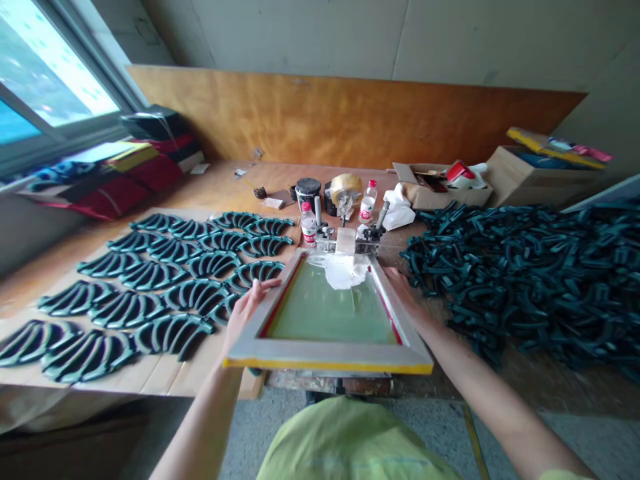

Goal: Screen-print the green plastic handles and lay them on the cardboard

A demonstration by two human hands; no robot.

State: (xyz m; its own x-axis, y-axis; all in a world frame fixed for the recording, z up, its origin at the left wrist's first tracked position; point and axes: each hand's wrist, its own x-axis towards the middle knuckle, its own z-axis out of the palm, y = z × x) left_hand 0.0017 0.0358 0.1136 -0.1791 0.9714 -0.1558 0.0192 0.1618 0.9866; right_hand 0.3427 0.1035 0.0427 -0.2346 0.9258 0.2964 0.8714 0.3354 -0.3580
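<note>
A screen-printing frame with a grey border and a green mesh lies in front of me. White ink is spread over the far part of its mesh. My left hand is at the left side of the frame, one finger stretched out to its edge. My right hand is at the right side, its fingers partly hidden by the border. A metal clamp stands at the frame's far end. What lies under the frame is mostly hidden.
Rows of curved dark green parts lie on cardboard at the left. A large heap of similar parts covers the right. Behind the clamp stand two red-capped bottles, a black tub and a tape roll. An open carton sits farther right.
</note>
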